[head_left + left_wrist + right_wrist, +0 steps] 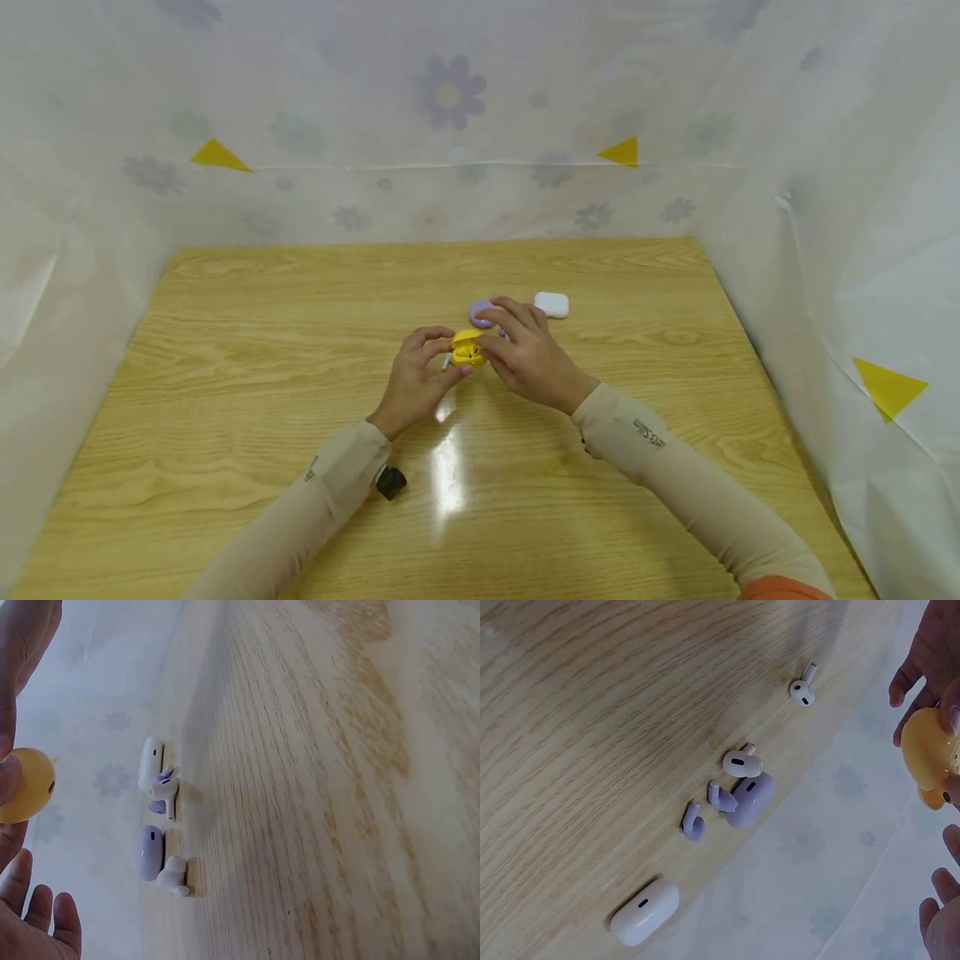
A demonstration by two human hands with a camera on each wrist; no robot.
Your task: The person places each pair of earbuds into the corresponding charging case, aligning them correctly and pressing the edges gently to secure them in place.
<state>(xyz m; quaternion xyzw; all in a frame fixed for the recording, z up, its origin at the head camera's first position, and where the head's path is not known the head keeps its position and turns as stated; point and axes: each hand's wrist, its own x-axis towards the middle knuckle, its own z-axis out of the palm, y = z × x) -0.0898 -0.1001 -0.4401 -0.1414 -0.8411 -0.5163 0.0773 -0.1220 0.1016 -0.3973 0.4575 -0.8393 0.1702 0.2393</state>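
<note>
One yellow case (461,353), partly hidden | in left hand (412,379) | right hand (534,358) grip: cannot tell

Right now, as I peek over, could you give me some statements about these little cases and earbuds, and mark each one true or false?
1. The left hand holds a yellow case. True.
2. The yellow case is shut tight. False: it stands open.
3. A white case and a purple case lie on the wooden table. True.
4. The purple case is wide open. False: it is closed.
5. Two purple earbuds lie near the purple case. True.
6. Every earbud outside a case is purple. False: two white earbuds also lie on the table.
</note>
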